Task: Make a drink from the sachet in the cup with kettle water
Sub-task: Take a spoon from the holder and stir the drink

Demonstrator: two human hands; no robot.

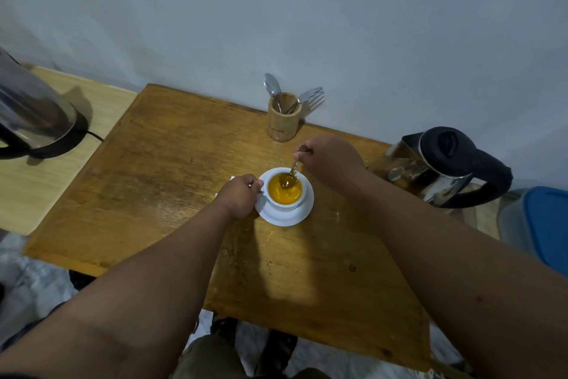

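Both hands are working at frame centre: my left hand [241, 194] is gripping the cup [284, 191] handle, my right hand [329, 160] is pinching the spoon [290, 177] stirring; brisk stirring could slop orange drink onto the saucer [287, 219].

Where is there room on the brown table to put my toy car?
The table is bare on its left half, from the saucer out to the left edge, and along the near edge. It is crowded around the cup, both hands, the holder and the right kettle.
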